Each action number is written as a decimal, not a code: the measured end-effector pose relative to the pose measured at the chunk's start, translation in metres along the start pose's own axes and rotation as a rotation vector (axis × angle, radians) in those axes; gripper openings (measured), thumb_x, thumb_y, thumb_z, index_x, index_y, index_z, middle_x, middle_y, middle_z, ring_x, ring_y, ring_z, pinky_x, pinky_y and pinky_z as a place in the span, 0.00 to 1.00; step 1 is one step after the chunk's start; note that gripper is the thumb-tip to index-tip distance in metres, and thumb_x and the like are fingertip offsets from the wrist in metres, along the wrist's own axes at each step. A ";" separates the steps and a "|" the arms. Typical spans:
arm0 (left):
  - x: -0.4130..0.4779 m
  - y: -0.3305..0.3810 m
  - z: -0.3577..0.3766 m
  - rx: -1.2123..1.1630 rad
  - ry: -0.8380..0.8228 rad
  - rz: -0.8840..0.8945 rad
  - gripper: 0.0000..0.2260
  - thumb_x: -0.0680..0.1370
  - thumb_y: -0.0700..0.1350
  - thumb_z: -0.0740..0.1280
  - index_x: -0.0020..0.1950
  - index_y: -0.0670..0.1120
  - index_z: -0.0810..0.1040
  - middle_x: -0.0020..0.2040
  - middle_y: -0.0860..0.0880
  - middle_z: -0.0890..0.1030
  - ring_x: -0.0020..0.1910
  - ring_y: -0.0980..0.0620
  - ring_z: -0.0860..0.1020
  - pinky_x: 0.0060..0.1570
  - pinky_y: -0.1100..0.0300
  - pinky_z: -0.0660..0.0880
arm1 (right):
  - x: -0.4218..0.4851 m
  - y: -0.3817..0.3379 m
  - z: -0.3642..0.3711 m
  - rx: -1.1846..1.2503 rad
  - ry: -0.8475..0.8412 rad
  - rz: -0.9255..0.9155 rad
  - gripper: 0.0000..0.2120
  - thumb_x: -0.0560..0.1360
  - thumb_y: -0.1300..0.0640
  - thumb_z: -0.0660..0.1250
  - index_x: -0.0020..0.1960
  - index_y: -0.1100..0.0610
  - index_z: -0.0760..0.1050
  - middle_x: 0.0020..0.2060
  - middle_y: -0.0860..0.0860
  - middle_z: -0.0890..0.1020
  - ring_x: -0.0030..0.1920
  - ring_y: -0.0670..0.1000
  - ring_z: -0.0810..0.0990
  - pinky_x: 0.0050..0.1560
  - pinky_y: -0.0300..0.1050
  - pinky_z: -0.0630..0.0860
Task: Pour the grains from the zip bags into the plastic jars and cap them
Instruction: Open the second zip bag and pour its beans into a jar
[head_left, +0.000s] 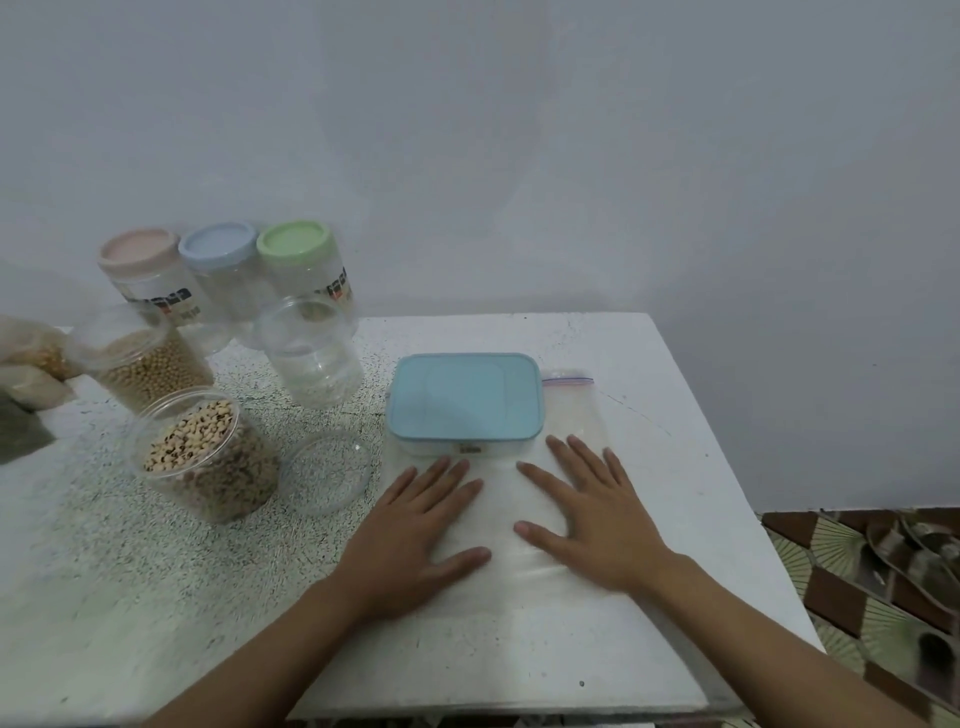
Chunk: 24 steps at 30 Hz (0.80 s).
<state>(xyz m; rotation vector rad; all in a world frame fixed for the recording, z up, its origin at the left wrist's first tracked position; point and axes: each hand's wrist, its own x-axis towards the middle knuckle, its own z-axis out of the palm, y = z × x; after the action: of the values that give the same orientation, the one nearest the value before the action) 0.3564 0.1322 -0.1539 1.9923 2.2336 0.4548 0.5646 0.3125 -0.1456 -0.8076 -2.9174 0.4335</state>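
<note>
My left hand (421, 525) and my right hand (587, 514) lie flat, fingers spread, on an empty clear zip bag (576, 415) spread over the table in front of me. The bag's zip end sticks out behind a blue-lidded box (465, 400). To the left stands an uncapped jar of black-eyed beans (208, 457), with an uncapped jar of soybeans (145, 364) behind it. An empty uncapped clear jar (311, 353) stands mid-table. A clear lid (327, 470) rests beside the bean jar.
Three empty jars with pink (137, 249), blue (218, 244) and green (293, 241) caps line the wall. Filled grain bags (31, 358) lie at the far left edge. The white table (701, 467) ends on the right above a patterned floor (857, 571).
</note>
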 end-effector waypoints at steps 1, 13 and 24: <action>0.001 -0.002 -0.001 -0.111 0.046 -0.006 0.32 0.80 0.72 0.52 0.80 0.58 0.65 0.82 0.59 0.57 0.81 0.63 0.50 0.80 0.57 0.47 | 0.002 0.001 -0.004 0.067 -0.011 0.010 0.37 0.74 0.23 0.54 0.79 0.36 0.58 0.82 0.43 0.51 0.82 0.46 0.43 0.81 0.54 0.40; -0.028 -0.019 -0.069 -0.338 0.437 -0.154 0.14 0.80 0.55 0.64 0.46 0.49 0.83 0.39 0.59 0.81 0.38 0.55 0.79 0.38 0.64 0.73 | 0.011 -0.038 -0.036 0.541 0.414 0.029 0.07 0.72 0.60 0.74 0.41 0.51 0.79 0.37 0.43 0.81 0.42 0.46 0.80 0.45 0.44 0.77; -0.081 -0.066 -0.173 0.040 0.711 -0.247 0.08 0.78 0.47 0.70 0.49 0.43 0.84 0.44 0.52 0.79 0.45 0.49 0.75 0.46 0.56 0.71 | 0.072 -0.168 -0.031 0.581 0.045 -0.301 0.06 0.78 0.54 0.68 0.54 0.52 0.79 0.45 0.44 0.80 0.43 0.45 0.80 0.46 0.45 0.80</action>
<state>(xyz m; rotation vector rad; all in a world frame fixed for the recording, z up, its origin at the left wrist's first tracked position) 0.2558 0.0206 -0.0181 1.7009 2.8402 1.2511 0.4253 0.2191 -0.0665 -0.2868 -2.5764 1.1275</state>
